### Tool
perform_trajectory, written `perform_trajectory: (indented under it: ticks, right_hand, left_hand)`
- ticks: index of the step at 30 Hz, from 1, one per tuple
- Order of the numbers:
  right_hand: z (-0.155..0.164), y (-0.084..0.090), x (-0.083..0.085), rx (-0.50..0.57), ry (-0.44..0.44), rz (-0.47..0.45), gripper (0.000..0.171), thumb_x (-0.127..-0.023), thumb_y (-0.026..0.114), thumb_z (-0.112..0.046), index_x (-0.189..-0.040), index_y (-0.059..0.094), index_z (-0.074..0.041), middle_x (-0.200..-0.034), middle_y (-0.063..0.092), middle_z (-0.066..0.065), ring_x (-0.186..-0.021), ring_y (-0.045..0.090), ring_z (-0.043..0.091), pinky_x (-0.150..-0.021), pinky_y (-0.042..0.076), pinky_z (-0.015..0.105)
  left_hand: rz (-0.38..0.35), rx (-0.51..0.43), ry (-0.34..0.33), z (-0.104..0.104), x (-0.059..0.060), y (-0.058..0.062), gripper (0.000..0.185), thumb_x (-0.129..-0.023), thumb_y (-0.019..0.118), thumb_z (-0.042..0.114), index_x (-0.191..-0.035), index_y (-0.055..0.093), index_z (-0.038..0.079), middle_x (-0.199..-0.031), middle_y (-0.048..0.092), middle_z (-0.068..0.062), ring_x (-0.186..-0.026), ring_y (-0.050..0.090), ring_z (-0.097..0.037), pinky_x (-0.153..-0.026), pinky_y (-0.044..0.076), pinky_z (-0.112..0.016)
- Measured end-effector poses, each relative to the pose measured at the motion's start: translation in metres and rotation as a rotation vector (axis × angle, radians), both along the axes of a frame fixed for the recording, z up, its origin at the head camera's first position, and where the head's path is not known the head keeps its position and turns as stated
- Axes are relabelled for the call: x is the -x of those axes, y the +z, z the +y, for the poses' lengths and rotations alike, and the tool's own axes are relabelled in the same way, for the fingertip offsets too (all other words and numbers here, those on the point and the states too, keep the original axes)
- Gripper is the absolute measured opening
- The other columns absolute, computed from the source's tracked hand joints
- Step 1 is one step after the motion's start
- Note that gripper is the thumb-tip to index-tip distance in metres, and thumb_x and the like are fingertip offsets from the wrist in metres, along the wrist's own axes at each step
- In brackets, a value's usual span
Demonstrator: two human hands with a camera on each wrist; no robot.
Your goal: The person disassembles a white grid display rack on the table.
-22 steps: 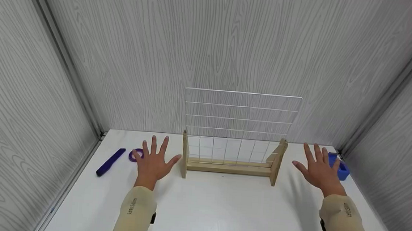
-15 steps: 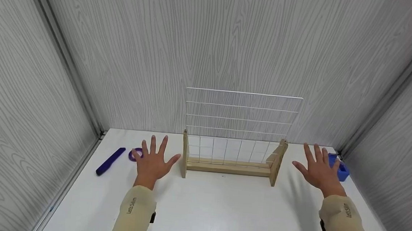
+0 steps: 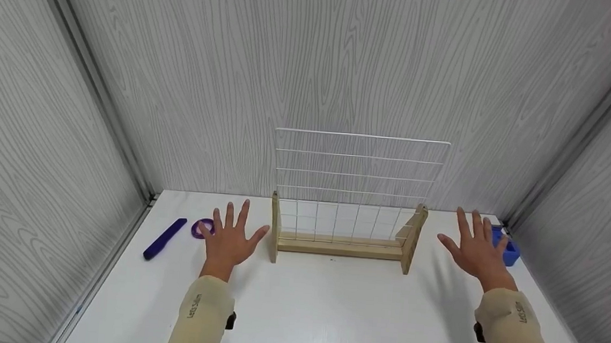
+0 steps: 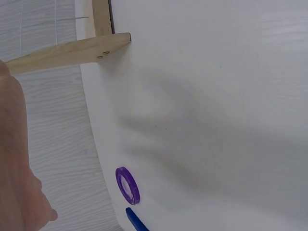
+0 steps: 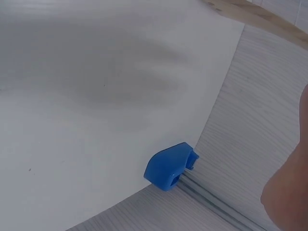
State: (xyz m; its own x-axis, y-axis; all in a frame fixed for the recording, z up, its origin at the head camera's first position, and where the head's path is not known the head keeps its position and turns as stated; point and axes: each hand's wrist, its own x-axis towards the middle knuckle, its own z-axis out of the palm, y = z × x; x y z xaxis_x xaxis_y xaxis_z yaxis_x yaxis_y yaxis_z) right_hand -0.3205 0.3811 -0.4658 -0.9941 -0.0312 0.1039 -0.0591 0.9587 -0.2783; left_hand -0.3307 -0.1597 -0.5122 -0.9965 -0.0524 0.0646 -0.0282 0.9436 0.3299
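Note:
My left hand [image 3: 228, 237] hovers flat with spread fingers over the white table [image 3: 328, 307], just left of a wooden stand [image 3: 340, 245] that carries an upright white wire grid [image 3: 358, 180]. A purple ring [image 3: 200, 229] [image 4: 127, 185] lies by its fingertips, and a dark blue bar [image 3: 164, 239] lies farther left. My right hand [image 3: 476, 250] is also flat and spread, right of the stand, partly covering a blue block [image 3: 509, 251] [image 5: 168, 166] at the table's right edge. Neither hand holds anything.
Grey wood-grain walls close in the table at the back and on both sides. The blue block sits against the right wall's metal rail. Both forearms wear beige sleeves.
My right hand has drifted slightly forward and to the right, toward the blue block. The left hand stays nearly still.

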Motion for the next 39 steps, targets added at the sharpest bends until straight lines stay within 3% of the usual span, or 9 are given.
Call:
perform_trajectory:
  ticks: [6, 11, 18, 26, 31, 39]
  right_hand:
    - [-0.012, -0.001, 0.002, 0.076, -0.003, 0.191, 0.093, -0.102, 0.045, -0.061, -0.163, -0.010, -0.020, -0.168, -0.015, 0.025, -0.153, -0.011, 0.052, -0.109, -0.003, 0.084]
    - [-0.032, -0.003, 0.004, 0.019, 0.053, 0.337, 0.091, -0.101, 0.055, -0.051, -0.164, -0.005, -0.023, -0.169, -0.010, 0.023, -0.154, -0.006, 0.050, -0.113, 0.002, 0.080]
    - [-0.062, 0.003, 0.010, -0.063, 0.114, 0.407, 0.098, -0.097, 0.065, -0.047, -0.164, -0.004, -0.028, -0.170, -0.009, 0.021, -0.156, -0.005, 0.047, -0.116, 0.001, 0.077]
    - [-0.094, 0.007, 0.016, -0.137, 0.173, 0.444, 0.097, -0.095, 0.064, -0.056, -0.165, 0.002, -0.027, -0.170, -0.007, 0.019, -0.156, -0.003, 0.044, -0.117, 0.003, 0.076]
    - [-0.112, 0.008, 0.020, -0.239, 0.199, 0.477, 0.096, -0.095, 0.061, -0.059, -0.165, 0.004, -0.027, -0.170, -0.002, 0.020, -0.156, 0.001, 0.044, -0.117, 0.010, 0.075]
    - [-0.134, 0.010, 0.023, -0.258, 0.206, 0.487, 0.093, -0.095, 0.060, -0.061, -0.164, 0.008, -0.027, -0.170, 0.000, 0.020, -0.157, 0.004, 0.043, -0.119, 0.010, 0.073]
  left_hand:
    - [0.010, -0.195, 0.028, 0.001, 0.003, 0.002, 0.095, -0.094, 0.033, 0.081, -0.165, 0.000, 0.026, -0.170, 0.010, -0.019, -0.155, 0.006, -0.049, -0.114, 0.003, -0.081]
    - [0.008, -0.283, 0.008, 0.004, 0.003, 0.001, 0.095, -0.096, 0.041, 0.075, -0.165, 0.002, 0.023, -0.170, 0.008, -0.021, -0.154, 0.007, -0.051, -0.115, 0.006, -0.079]
    - [0.057, -0.370, -0.028, 0.017, 0.005, 0.004, 0.092, -0.099, 0.051, 0.063, -0.165, 0.005, 0.018, -0.169, 0.011, -0.022, -0.153, 0.014, -0.052, -0.116, 0.014, -0.076]
    - [0.081, -0.530, -0.071, 0.030, 0.014, 0.008, 0.088, -0.100, 0.061, 0.046, -0.165, 0.008, 0.019, -0.169, 0.016, -0.020, -0.152, 0.023, -0.046, -0.122, 0.024, -0.061]
    - [0.115, -0.554, -0.073, 0.037, 0.019, 0.010, 0.084, -0.101, 0.062, 0.042, -0.164, 0.014, 0.017, -0.168, 0.021, -0.019, -0.153, 0.025, -0.042, -0.123, 0.024, -0.056]
    - [0.127, -0.543, -0.078, 0.034, 0.018, 0.014, 0.082, -0.101, 0.062, 0.041, -0.164, 0.017, 0.014, -0.166, 0.026, -0.020, -0.151, 0.028, -0.043, -0.122, 0.026, -0.057]
